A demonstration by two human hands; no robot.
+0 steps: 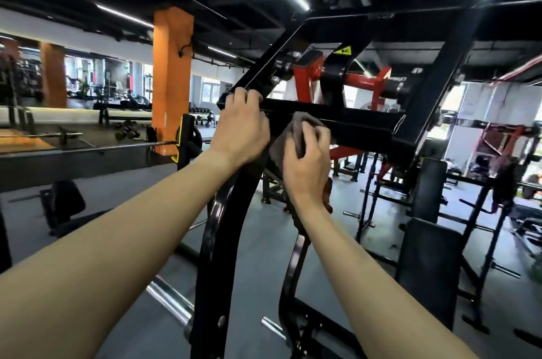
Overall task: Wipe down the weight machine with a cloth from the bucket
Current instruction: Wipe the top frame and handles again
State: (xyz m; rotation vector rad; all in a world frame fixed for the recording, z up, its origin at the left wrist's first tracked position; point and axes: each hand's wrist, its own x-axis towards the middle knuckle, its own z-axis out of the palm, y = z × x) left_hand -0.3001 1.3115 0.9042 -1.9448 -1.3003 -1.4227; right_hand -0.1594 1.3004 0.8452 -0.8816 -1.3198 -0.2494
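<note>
The weight machine (366, 126) is a black steel frame with red pivot parts, standing right in front of me. My left hand (242, 129) grips the left end of its horizontal black crossbar, fingers curled over the top edge. Just to the right, my right hand (308, 159) holds a bunched grey-brown cloth (297, 124) and presses it against the front face of the same crossbar. No bucket is in view.
A black padded seat and backrest (429, 256) stand at the lower right. Chrome weight pegs (170, 303) stick out low on the left. An orange pillar (171, 77) and a loaded barbell (88, 148) lie to the left, racks (498, 182) to the right.
</note>
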